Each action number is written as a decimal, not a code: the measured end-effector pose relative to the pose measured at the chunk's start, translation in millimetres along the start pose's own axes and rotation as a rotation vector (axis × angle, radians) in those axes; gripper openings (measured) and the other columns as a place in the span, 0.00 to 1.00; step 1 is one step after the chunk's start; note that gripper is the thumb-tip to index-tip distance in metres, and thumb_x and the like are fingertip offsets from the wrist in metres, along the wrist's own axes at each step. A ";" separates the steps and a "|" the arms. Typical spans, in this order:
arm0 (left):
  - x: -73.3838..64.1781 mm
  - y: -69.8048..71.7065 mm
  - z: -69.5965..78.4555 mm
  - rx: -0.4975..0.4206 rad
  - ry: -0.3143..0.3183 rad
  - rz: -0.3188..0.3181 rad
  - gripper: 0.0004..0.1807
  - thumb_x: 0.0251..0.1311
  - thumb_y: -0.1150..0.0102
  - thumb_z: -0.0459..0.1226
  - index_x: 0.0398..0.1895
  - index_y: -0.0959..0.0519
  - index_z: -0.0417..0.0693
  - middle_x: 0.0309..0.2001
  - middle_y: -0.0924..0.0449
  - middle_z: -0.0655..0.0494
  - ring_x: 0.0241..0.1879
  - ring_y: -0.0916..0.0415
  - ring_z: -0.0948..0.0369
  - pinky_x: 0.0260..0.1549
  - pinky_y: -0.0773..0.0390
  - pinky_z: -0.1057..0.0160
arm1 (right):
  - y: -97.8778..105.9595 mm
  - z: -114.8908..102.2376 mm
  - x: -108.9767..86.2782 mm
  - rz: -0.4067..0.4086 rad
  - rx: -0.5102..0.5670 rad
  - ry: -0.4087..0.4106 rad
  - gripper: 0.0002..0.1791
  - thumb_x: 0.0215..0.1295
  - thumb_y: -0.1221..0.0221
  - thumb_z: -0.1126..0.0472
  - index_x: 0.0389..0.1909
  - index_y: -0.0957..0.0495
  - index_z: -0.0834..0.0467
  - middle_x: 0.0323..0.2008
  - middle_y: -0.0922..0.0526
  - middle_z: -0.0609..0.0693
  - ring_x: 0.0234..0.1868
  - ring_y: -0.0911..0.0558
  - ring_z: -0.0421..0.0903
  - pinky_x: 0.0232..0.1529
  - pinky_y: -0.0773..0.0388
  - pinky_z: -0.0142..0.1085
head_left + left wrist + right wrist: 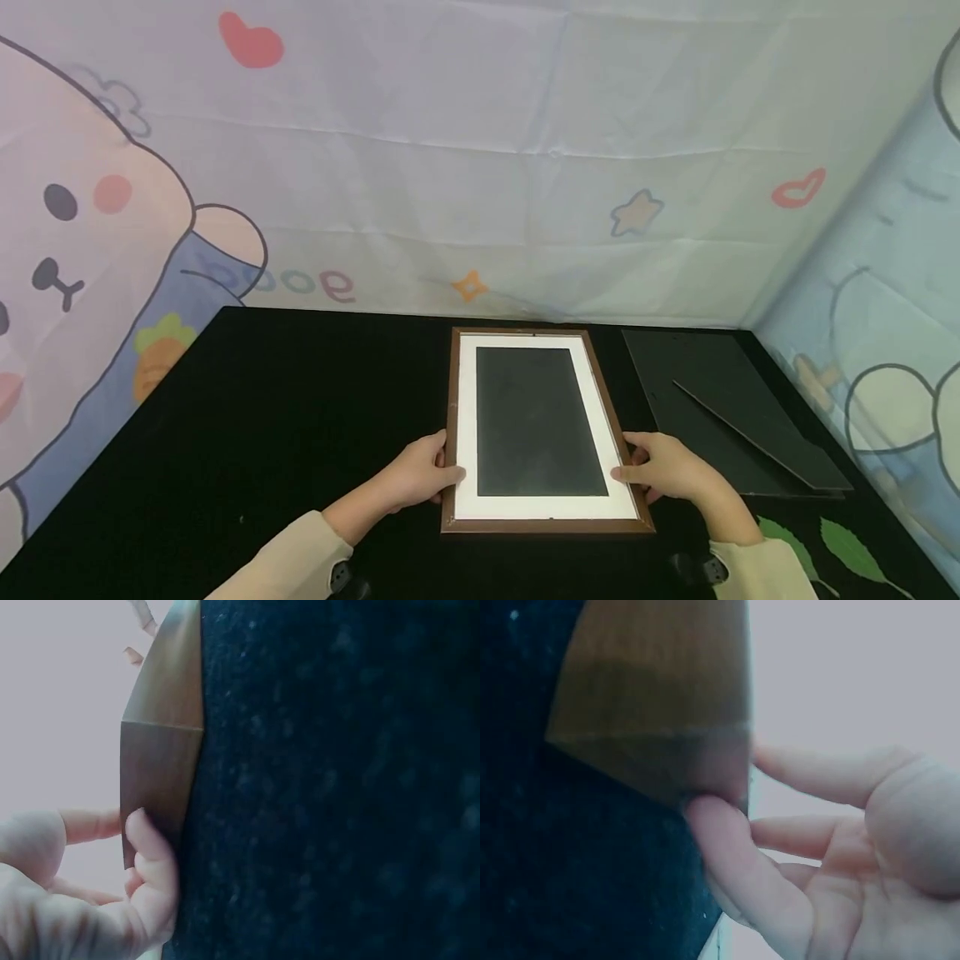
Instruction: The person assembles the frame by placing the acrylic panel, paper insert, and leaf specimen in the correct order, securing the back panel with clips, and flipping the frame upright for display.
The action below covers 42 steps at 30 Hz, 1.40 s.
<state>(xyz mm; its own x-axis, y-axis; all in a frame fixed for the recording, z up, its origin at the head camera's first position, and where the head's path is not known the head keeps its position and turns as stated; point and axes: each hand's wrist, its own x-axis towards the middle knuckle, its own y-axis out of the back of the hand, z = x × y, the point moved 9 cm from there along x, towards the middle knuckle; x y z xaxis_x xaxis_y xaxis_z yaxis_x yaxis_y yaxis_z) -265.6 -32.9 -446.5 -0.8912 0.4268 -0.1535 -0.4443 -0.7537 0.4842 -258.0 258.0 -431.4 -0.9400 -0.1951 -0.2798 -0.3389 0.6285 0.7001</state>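
A brown wooden picture frame (551, 527) lies face up near the table's front, a little right of the middle. Inside it a white mat (540, 508) surrounds a dark grey panel (536, 421). My left hand (418, 475) grips its left side, thumb over the front and fingers at the outer edge. On the opposite side my right hand (671, 468) holds it the same way. Both wrist views show the brown wood up close, the frame edge (157, 765) pinched by the left hand and the frame corner (652, 735) by the right.
Dark flat sheets (697, 367) lie at the right of the black table (300, 417), one with a raised edge. Green leaf shapes (851, 550) show at the table's front right. Printed cloth (420, 167) hangs behind and along the sides.
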 end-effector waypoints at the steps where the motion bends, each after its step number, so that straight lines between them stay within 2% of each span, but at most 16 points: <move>1: -1.4 -0.1 -1.4 -0.011 0.014 -0.010 0.33 0.60 0.40 0.33 0.66 0.40 0.28 0.24 0.31 0.49 0.20 0.29 0.58 0.22 0.21 0.61 | -0.3 -0.4 0.2 -0.015 0.003 0.006 0.44 0.59 0.33 0.57 0.65 0.43 0.79 0.36 0.26 0.57 0.25 0.22 0.46 0.28 0.18 0.41; 5: -9.3 -2.8 -5.6 -0.075 0.070 -0.084 0.49 0.57 0.34 0.35 0.71 0.55 0.22 0.29 0.33 0.46 0.23 0.27 0.58 0.26 0.18 0.59 | 4.2 -4.5 -2.8 -0.065 -0.001 0.055 0.45 0.59 0.34 0.55 0.66 0.44 0.78 0.37 0.24 0.55 0.27 0.21 0.46 0.29 0.19 0.40; 7: -14.3 -5.0 -5.9 -0.097 0.084 -0.136 0.56 0.53 0.31 0.36 0.71 0.61 0.23 0.33 0.34 0.45 0.23 0.26 0.58 0.27 0.18 0.58 | 11.0 -8.1 -6.6 -0.070 -0.005 0.099 0.43 0.61 0.35 0.54 0.67 0.43 0.76 0.38 0.24 0.55 0.27 0.22 0.46 0.29 0.21 0.40; 11: -22.3 -7.8 -4.3 -0.100 0.066 -0.216 0.63 0.46 0.25 0.35 0.73 0.63 0.28 0.39 0.35 0.44 0.25 0.25 0.58 0.26 0.20 0.59 | 28.7 -15.1 -16.6 -0.027 -0.029 0.177 0.39 0.64 0.38 0.54 0.67 0.41 0.73 0.40 0.24 0.54 0.28 0.25 0.44 0.28 0.25 0.36; 14: -25.9 -6.5 -5.4 -0.085 0.056 -0.220 0.65 0.42 0.23 0.34 0.73 0.64 0.29 0.41 0.36 0.44 0.27 0.27 0.58 0.25 0.24 0.62 | 39.6 -18.6 -25.6 0.024 -0.066 0.218 0.37 0.65 0.39 0.53 0.67 0.39 0.70 0.42 0.24 0.53 0.30 0.26 0.40 0.28 0.26 0.33; 19: -29.8 -2.5 -7.9 -0.054 0.042 -0.185 0.67 0.39 0.21 0.35 0.73 0.62 0.28 0.42 0.36 0.45 0.33 0.33 0.56 0.27 0.30 0.63 | 49.7 -16.6 -45.5 0.098 -0.126 0.259 0.33 0.65 0.39 0.53 0.65 0.34 0.68 0.43 0.23 0.51 0.35 0.26 0.34 0.32 0.26 0.31; 25: -32.3 -0.6 -7.9 -0.054 0.032 -0.175 0.66 0.39 0.21 0.34 0.73 0.62 0.27 0.41 0.36 0.45 0.33 0.34 0.56 0.27 0.31 0.63 | 50.7 9.0 -76.2 0.186 -0.107 0.246 0.29 0.65 0.39 0.58 0.62 0.31 0.68 0.41 0.21 0.49 0.34 0.25 0.32 0.31 0.24 0.31; 29: -32.5 -0.5 -7.1 -0.054 0.028 -0.180 0.66 0.40 0.22 0.34 0.73 0.61 0.28 0.41 0.35 0.45 0.34 0.34 0.56 0.27 0.31 0.63 | 50.3 35.7 -96.6 0.243 -0.140 0.178 0.27 0.64 0.38 0.58 0.60 0.29 0.68 0.40 0.20 0.48 0.33 0.25 0.30 0.29 0.25 0.30; 32: -33.3 0.1 -6.3 -0.049 0.022 -0.183 0.65 0.40 0.22 0.34 0.73 0.61 0.28 0.40 0.35 0.46 0.34 0.34 0.56 0.27 0.31 0.63 | 49.2 58.1 -108.1 0.248 -0.183 0.087 0.27 0.64 0.38 0.56 0.59 0.29 0.68 0.40 0.20 0.48 0.31 0.26 0.28 0.28 0.26 0.30; 35: -33.7 0.9 -5.8 -0.045 0.018 -0.185 0.65 0.40 0.22 0.34 0.73 0.61 0.28 0.40 0.35 0.46 0.34 0.34 0.56 0.28 0.31 0.63 | 45.9 81.7 -114.7 0.201 -0.207 -0.026 0.30 0.65 0.39 0.54 0.60 0.30 0.70 0.40 0.21 0.48 0.30 0.26 0.30 0.29 0.25 0.31; 39: -32.4 0.8 -5.1 -0.048 0.014 -0.191 0.65 0.40 0.22 0.35 0.73 0.60 0.28 0.40 0.35 0.46 0.34 0.34 0.56 0.29 0.31 0.63 | 35.7 112.8 -120.0 0.099 -0.185 -0.187 0.33 0.64 0.39 0.51 0.60 0.31 0.72 0.37 0.23 0.47 0.30 0.24 0.38 0.31 0.25 0.35; 42: -30.7 -1.3 -5.0 -0.050 0.013 -0.201 0.65 0.41 0.22 0.35 0.73 0.60 0.28 0.40 0.34 0.47 0.35 0.34 0.56 0.30 0.31 0.64 | 27.5 134.7 -124.7 0.054 -0.170 -0.290 0.37 0.62 0.38 0.47 0.58 0.31 0.74 0.35 0.22 0.46 0.30 0.23 0.43 0.33 0.24 0.39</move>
<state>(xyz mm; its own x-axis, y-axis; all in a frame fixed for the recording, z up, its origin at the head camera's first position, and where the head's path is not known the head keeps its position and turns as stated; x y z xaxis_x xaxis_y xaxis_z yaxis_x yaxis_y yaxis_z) -238.1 -47.5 -446.7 -0.7852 0.5648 -0.2538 -0.6169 -0.6780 0.3997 -144.8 401.0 -465.7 -0.9148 0.0730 -0.3972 -0.3132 0.4928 0.8119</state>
